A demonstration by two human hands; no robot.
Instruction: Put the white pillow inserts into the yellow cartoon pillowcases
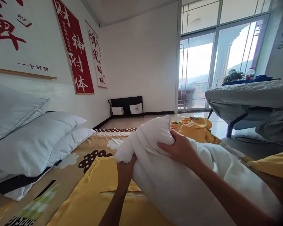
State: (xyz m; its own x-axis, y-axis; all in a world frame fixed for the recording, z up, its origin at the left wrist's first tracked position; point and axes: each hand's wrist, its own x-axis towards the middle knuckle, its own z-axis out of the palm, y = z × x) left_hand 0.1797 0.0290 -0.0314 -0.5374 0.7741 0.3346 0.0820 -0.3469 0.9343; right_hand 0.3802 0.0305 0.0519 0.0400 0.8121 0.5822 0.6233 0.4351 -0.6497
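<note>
A large white pillow [176, 182] lies lengthwise in front of me over a yellow cover [101, 194] spread on the bed. My left hand [125, 166] grips the pillow's lower near corner from beneath, fingers closed on the fabric. My right hand [179, 147] clamps the top of the pillow near its far end, fingers curled over the white cloth. A crumpled yellow cloth with a printed pattern [195, 127] sits just beyond the pillow.
Three white pillows [33, 141] are stacked at the left against the wall. The patterned bedsheet [94, 147] runs under everything. A grey-covered table [247, 97] stands at the right, glass balcony doors [202, 72] behind it, and a black rack [127, 106] by the far wall.
</note>
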